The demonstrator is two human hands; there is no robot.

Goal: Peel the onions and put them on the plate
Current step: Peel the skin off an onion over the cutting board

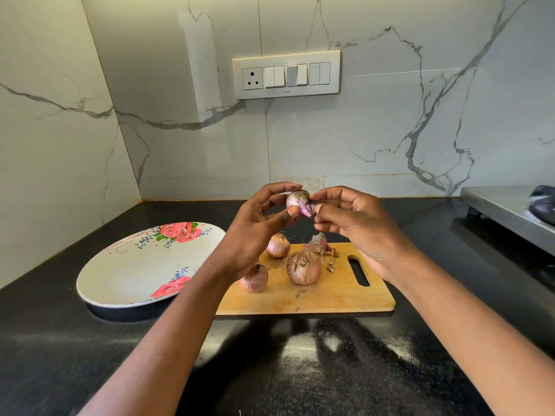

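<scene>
Above cutting board (315, 292), hands (306, 217) gripping onion (295, 199), plate (132, 271) left

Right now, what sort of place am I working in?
Most likely a home kitchen. A dark stone counter meets a marble-look backsplash carrying a switch and socket panel, a wooden cutting board holds unpeeled onions, and a floral plate sits beside it.

Left wrist (240, 259) hides part of onion (253, 279); dark object (542, 204) cut off right.
</scene>
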